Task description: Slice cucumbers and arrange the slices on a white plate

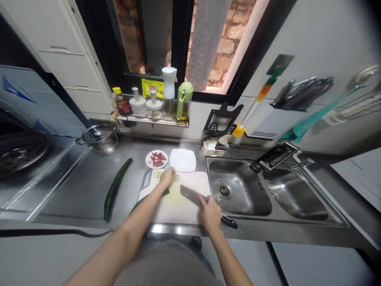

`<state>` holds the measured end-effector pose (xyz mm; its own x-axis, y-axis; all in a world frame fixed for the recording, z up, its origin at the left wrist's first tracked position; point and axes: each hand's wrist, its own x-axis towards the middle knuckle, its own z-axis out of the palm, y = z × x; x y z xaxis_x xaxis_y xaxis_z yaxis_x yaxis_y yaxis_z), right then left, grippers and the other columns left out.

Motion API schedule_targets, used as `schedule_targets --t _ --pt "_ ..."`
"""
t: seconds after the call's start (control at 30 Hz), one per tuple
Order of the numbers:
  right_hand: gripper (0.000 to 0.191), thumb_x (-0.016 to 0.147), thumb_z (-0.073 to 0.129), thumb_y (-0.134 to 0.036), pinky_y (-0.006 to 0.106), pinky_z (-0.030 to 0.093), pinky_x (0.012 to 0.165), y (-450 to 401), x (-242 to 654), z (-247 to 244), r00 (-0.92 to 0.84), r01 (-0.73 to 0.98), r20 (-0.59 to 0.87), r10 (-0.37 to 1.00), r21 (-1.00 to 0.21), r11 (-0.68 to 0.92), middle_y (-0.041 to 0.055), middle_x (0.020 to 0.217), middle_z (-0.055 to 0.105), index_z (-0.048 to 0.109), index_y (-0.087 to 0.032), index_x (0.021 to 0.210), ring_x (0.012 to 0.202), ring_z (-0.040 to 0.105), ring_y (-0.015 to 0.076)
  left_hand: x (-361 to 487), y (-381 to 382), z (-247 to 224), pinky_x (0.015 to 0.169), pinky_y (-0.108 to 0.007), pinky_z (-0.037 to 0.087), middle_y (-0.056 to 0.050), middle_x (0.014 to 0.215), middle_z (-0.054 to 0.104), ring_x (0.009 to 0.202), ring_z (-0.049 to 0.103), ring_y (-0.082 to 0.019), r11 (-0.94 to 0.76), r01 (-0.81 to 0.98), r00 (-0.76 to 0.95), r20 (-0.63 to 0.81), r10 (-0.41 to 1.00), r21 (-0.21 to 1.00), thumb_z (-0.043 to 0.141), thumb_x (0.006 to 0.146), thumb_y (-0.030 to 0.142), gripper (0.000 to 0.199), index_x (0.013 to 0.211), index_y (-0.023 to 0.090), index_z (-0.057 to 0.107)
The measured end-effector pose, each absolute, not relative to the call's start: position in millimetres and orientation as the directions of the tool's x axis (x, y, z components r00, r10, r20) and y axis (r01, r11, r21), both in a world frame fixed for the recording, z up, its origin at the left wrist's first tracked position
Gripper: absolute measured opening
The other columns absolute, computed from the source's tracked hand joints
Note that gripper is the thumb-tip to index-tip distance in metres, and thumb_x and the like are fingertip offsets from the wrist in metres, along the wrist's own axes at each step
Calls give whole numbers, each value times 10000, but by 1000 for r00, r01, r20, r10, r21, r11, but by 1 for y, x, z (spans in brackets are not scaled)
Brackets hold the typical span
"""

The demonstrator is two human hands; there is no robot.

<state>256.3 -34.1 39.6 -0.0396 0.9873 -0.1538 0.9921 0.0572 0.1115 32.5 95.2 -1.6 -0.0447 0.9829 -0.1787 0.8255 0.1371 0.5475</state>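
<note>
A white cutting board lies on the counter before me, with pale green cucumber slices along its far edge. Over this row my left hand is closed, fingertips beside a slice; whether they pinch one is hidden. Under my left forearm shows part of a dark green cucumber. My right hand grips a broad-bladed kitchen knife, its blade angled over the board's right half. Beyond that hand sticks out a black handle; I cannot tell whether it belongs to the same knife.
A whole cucumber lies left of the board. Behind it stand a plate of chopped red pieces and a white square plate. The double sink is at right, a lidded pot at back left, a condiment rack at the wall.
</note>
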Motion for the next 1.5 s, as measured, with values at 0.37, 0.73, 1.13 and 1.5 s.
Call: schedule_targets --t 0.37,0.73,1.13,1.5 --pt "482 900 440 -136 270 351 703 -38 259 34 -46 995 -181 982 75 60 98 1122 534 512 -352 1325 881 561 181 21 93 -3 847 -301 413 -69 1053 651 1048 548 -223 -31 913 107 -164 981 408 624 799 263 174 963 219 665" --pt "417 927 418 -202 255 374 702 -38 258 39 -22 999 -218 976 19 27 85 1105 540 527 -332 1308 863 576 164 18 90 2 827 -295 421 -64 1036 668 1007 569 -220 72 878 -3 -145 989 473 615 809 301 188 962 218 685" --pt "281 918 385 -195 204 371 765 -22 241 45 -69 936 -344 936 -347 -59 90 1014 666 629 -128 1041 938 593 154 -24 17 -13 873 -321 460 -54 961 678 950 600 -203 89 774 -158 54 986 627 540 861 304 192 917 212 699" --pt "229 934 358 -184 237 330 644 -28 193 59 -182 956 -422 888 -288 59 105 905 664 486 -139 1119 818 616 173 -12 -4 -1 858 -286 441 -42 965 680 928 593 -174 -130 798 70 124 990 589 482 922 348 268 989 241 718"
